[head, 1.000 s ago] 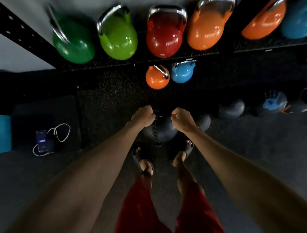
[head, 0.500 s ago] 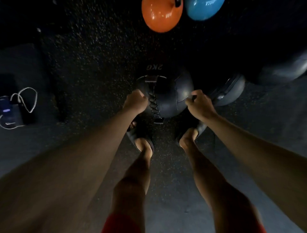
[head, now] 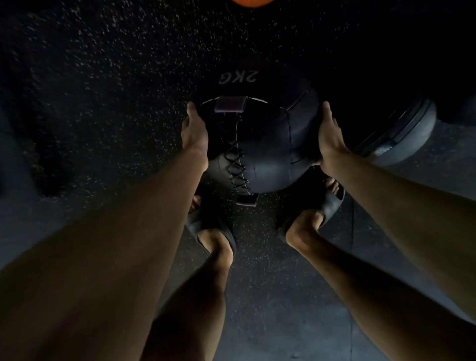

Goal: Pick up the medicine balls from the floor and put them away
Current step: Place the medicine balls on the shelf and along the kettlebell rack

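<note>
Black leather, stitched in panels, covers the medicine ball (head: pixel 262 144), which sits between the person's two hands, just ahead of the feet. The left hand (head: pixel 194 134) grasps the ball's left side, palm flat against it and thumb lying along the upper curve; its fingers are hidden behind the ball. The right hand (head: pixel 331 139) grasps the opposite side, thumb pointing up and fingers wrapping under the lower edge. A line of crossed lacing (head: pixel 238 165) runs down the face of the ball, and a small dark tab (head: pixel 230 104) lies at its top end. The far side bears the marking "2KG" (head: pixel 238 77), seen upside down. The ball hides the toes of both dark sandals (head: pixel 203 224); whether it touches the floor (head: pixel 116 77) cannot be told. The floor is dark rubber with pale speckles. A second ball (head: pixel 401 128), also dark, rests on the floor just to the right, partly behind the right hand. An orange kettlebell (head: pixel 253 2) shows only as a sliver at the top edge of the view.
</note>
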A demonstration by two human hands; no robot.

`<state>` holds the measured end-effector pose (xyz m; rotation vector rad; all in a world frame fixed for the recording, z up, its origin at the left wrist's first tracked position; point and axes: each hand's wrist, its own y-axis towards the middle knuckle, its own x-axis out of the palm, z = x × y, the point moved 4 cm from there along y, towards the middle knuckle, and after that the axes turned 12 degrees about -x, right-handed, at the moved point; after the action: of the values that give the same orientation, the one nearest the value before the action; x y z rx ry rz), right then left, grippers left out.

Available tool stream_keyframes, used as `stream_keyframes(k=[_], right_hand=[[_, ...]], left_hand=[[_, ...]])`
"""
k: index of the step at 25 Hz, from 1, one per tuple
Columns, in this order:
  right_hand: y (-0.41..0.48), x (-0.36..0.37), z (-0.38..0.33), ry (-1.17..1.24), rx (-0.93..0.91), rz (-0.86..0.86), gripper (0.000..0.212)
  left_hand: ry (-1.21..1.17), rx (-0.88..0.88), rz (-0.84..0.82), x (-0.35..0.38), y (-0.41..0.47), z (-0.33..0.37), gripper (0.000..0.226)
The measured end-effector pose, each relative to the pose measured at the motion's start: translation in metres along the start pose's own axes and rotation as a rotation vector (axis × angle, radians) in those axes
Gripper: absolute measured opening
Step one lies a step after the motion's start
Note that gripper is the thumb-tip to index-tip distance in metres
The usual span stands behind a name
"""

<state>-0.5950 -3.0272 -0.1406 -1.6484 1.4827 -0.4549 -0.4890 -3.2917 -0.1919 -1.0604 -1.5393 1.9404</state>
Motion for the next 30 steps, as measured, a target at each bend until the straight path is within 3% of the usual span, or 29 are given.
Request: stream_keyframes(k=[8, 15, 19, 24, 27, 30], right_hand=[[-0.037, -0.002, -0.020, 0.042, -0.072, 0.120, 0.065], [-0.173, -0.029, -0.134, 0.067, -0.143, 0.177, 0.069], [-0.270, -0.042, -0.206, 0.118, -0.205, 0.235, 0.072], [-0.388, -0.065, -0.292, 0.241, -0.294, 0.269, 0.085], [-0.450, -0.084, -0.346, 0.275, -0.384, 0.285, 0.096], [-0.505, -0.102, -0.402, 0.290, -0.499, 0.296, 0.092]], left_hand=[[-0.037, 0.008, -0.055, -0.023, 0.002, 0.018, 0.114], [0.043, 0.075, -0.014, -0.084, -0.211, 0.071, 0.114], [0.080, 0.181, 0.020, -0.134, -0.322, 0.109, 0.126], [0.068, 0.406, -0.044, -0.186, -0.472, 0.148, 0.113], [0.063, 0.498, -0.104, -0.209, -0.502, 0.181, 0.110], [0.044, 0.595, -0.107, -0.230, -0.562, 0.201, 0.119]])
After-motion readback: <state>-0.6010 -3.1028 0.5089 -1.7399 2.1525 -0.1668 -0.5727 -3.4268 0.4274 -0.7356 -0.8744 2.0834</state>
